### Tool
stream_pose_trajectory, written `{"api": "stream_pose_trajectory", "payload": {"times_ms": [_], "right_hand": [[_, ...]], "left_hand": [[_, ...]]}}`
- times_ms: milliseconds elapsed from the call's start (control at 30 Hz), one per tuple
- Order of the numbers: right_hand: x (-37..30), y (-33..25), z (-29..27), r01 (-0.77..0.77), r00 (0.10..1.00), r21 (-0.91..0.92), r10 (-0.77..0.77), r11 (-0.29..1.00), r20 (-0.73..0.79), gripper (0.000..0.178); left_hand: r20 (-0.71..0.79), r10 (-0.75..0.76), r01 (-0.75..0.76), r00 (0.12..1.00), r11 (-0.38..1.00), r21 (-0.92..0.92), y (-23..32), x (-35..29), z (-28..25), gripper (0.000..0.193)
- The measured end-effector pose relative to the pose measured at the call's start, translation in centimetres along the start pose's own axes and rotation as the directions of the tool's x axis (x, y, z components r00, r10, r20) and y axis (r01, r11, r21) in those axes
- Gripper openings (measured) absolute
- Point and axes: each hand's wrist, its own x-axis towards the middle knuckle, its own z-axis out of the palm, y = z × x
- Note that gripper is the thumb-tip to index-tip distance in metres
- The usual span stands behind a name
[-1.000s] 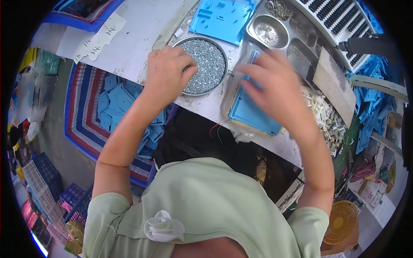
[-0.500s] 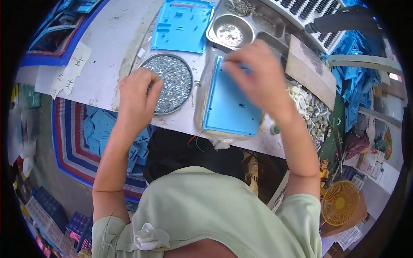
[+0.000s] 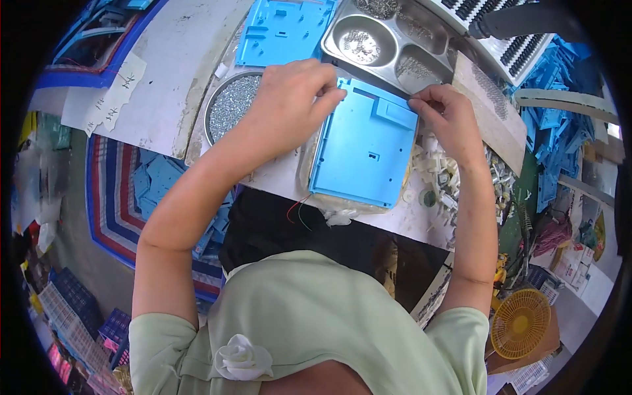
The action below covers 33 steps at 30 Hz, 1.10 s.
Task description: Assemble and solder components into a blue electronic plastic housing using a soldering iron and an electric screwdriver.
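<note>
A blue plastic panel (image 3: 362, 148) with a raised rectangular part along its far edge lies on a padded, plastic-wrapped block on the table. My left hand (image 3: 293, 102) reaches across a round tray of small metal pins (image 3: 230, 108), its thumb and curled fingers closed at the panel's far left corner. At the far right corner my right hand (image 3: 453, 118) is pinched, thumb and forefinger against the edge. Whatever either fingertip grip holds is too small or hidden to tell. A second blue panel (image 3: 283, 36) lies farther back.
Behind the panel stands a steel compartment tray (image 3: 388, 66) with small metal parts. To the right are a flat board (image 3: 494, 108), a pile of small white parts (image 3: 441, 168) and a rack of black pieces (image 3: 520, 52). A striped bag (image 3: 108, 204) with blue parts stands left below the table.
My left hand has moved right from the pin tray to the panel's far left corner. My right hand has shifted right to the far right corner, uncovering the panel's raised part.
</note>
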Motion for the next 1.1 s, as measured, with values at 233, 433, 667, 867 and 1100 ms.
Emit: {"api": "stream_pose_trajectory", "payload": {"times_ms": [233, 433, 667, 867, 1100], "right_hand": [[1.6, -0.8, -1.2, 0.114, 0.993, -0.078, -0.110, 0.990, 0.051, 0.017], [5.7, -7.4, 1.6, 0.444, 0.896, -0.195, -0.438, 0.875, 0.075, 0.019], [8.1, -12.5, 11.4, 0.798, 0.602, -0.349, -0.618, 0.492, 0.506, 0.014], [7.5, -13.4, 14.2, 0.795, 0.606, -0.430, -0.587, 0.427, 0.537, 0.014], [7.7, -13.1, 14.8, 0.763, 0.647, -0.436, -0.555, 0.478, 0.523, 0.012]], "left_hand": [[0.012, 0.156, -0.144, 0.988, 0.876, 0.460, 0.7, 0.5, 1.5, 0.015], [0.195, -0.078, 0.005, 0.978, 0.937, 0.349, 1.3, 0.8, -0.1, 0.020], [-0.078, -0.153, 0.171, 0.985, 0.836, 0.522, -2.0, -7.1, -6.4, 0.016], [-0.116, -0.159, 0.195, 0.980, 0.866, 0.460, -3.1, -9.0, -5.4, 0.009], [-0.069, -0.104, 0.125, 0.992, 0.853, 0.507, -3.2, -8.4, -4.5, 0.013]]}}
